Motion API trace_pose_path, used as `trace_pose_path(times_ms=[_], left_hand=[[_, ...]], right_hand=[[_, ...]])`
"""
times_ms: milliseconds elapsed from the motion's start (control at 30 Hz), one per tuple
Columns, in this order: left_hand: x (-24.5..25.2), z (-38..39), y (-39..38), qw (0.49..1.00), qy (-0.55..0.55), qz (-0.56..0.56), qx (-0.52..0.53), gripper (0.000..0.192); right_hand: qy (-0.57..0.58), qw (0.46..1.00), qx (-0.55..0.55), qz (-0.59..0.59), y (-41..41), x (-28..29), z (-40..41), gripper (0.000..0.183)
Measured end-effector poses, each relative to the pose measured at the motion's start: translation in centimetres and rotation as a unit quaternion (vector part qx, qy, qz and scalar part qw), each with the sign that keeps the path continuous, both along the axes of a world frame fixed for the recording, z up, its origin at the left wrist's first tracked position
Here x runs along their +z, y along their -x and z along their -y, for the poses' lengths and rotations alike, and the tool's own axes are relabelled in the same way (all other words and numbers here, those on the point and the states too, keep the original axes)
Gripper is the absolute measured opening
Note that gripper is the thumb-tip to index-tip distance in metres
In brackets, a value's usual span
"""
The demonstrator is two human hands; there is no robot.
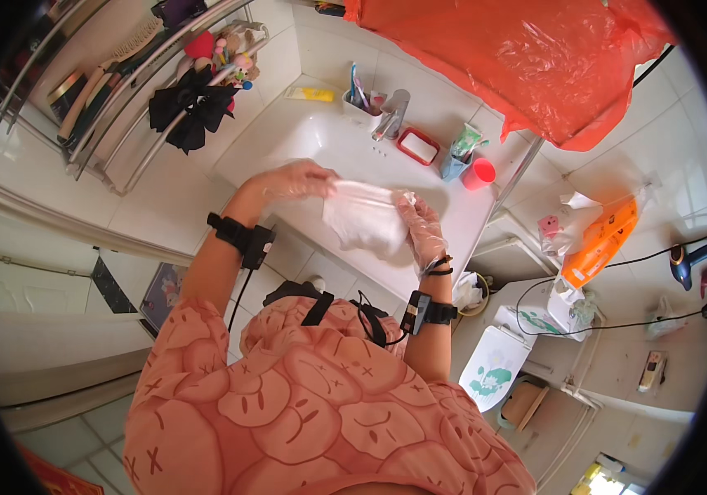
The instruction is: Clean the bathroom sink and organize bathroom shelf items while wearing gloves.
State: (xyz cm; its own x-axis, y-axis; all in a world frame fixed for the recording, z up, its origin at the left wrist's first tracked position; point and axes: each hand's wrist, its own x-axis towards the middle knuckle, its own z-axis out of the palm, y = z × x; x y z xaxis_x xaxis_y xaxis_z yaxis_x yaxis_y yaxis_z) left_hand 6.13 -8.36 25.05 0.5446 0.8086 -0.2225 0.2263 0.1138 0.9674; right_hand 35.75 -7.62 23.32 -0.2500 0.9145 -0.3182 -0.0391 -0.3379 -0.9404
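A white cloth is stretched between my two hands above the front of a white washbasin. My left hand, in a clear plastic glove, pinches the cloth's upper left corner. Gloved likewise, my right hand grips its right end. The cloth's lower edge hangs loose and hides part of the basin's rim. Behind the hands stands a metal faucet.
Along the basin's back edge are a white toothbrush cup, a red soap dish, a blue cup and a pink cup. A metal rack is at left; a red plastic sheet hangs at upper right.
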Motion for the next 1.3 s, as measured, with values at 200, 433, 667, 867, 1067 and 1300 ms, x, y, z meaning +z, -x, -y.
trace_pose_path(times_ms=[200,433,667,867,1067,1300], left_hand=[[-2.3,4.7,-4.5,0.808,0.272,0.498,0.156,0.046],[-1.9,9.4,-1.1,0.84,0.11,0.323,0.422,0.044],[3.9,15.8,4.1,0.86,-0.168,-0.054,0.478,0.014],[6.6,18.0,6.0,0.877,-0.179,0.102,0.434,0.014],[9.2,20.2,10.9,0.83,-0.223,0.106,0.5,0.013],[6.7,24.2,16.9,0.683,-0.186,0.188,0.681,0.011]], right_hand=[[0.083,0.992,-0.051,-0.075,2.6,-0.2,-0.2,0.055],[-0.043,0.972,0.188,-0.131,4.2,-1.4,0.3,0.032],[-0.069,0.922,0.341,-0.17,9.5,1.6,-1.1,0.01],[0.135,0.875,0.234,-0.401,17.4,6.2,4.7,0.034],[0.187,0.852,0.382,-0.305,24.3,9.0,6.9,0.019],[-0.595,0.797,0.076,-0.077,34.1,14.4,8.2,0.024]])
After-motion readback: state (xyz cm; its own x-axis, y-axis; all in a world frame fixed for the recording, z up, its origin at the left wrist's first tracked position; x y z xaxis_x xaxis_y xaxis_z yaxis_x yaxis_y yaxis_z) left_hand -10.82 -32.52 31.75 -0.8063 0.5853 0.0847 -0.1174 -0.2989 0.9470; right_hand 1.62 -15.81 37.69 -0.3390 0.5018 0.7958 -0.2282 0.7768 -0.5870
